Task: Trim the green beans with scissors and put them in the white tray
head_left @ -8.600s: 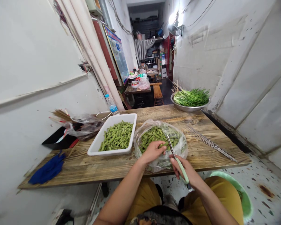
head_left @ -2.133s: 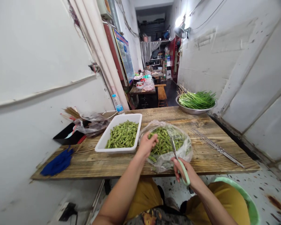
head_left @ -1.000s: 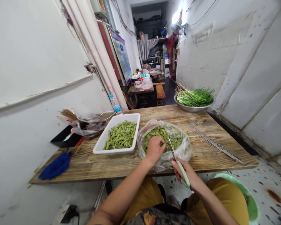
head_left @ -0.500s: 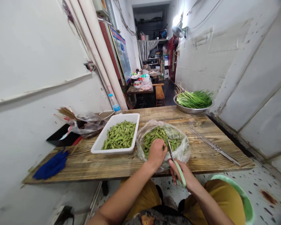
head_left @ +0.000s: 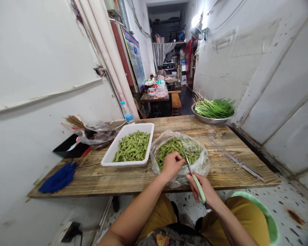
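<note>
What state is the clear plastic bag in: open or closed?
Open. The plastic bag has its mouth spread wide, and green pods show uncovered inside it, next to the left hand.

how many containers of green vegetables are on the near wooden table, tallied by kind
White tub of green pods: 1
Clear plastic bag of green pods: 1
Metal bowl of long green stalks: 1
Total: 3

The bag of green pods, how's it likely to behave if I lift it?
The bag will probably sag and change shape, since its film looks thin and crumpled. It may feel fairly heavy, given the heap of pods inside. Some could spill if it tilts, as its mouth is open.
</note>
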`<state>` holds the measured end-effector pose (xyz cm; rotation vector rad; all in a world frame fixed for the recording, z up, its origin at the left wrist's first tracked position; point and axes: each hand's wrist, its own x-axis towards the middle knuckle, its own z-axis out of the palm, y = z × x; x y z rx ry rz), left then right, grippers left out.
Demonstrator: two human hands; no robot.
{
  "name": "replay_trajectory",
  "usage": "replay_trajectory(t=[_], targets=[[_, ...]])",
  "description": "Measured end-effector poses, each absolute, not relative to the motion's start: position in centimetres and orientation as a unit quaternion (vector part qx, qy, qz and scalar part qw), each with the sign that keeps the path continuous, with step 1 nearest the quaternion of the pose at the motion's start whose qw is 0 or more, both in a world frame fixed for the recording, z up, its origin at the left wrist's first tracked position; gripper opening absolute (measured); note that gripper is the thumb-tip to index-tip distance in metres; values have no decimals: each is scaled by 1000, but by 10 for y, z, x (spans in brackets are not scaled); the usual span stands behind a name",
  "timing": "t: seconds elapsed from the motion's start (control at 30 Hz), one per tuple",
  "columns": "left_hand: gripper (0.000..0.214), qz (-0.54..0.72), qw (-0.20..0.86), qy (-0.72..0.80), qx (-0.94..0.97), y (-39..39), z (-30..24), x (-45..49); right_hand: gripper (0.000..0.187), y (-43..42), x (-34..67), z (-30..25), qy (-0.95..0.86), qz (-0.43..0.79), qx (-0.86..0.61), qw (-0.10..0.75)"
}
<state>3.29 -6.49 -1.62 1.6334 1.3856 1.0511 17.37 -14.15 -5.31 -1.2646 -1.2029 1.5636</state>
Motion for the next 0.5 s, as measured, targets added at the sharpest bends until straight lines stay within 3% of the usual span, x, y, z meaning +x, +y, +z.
replay_trajectory(t=[0.2,0.37,0.5], targets=[[18,424,495,492,577,-57,-20,24,40,-143,177,-51,-464,617,-511,379],[41,440,667,433,417,-58,-9,22,44,-148,176,-43,-463,622,-481,410],[40,479,722,397,304,-60,-2,26,44,-153,172,-37,-463,640,-470,395]])
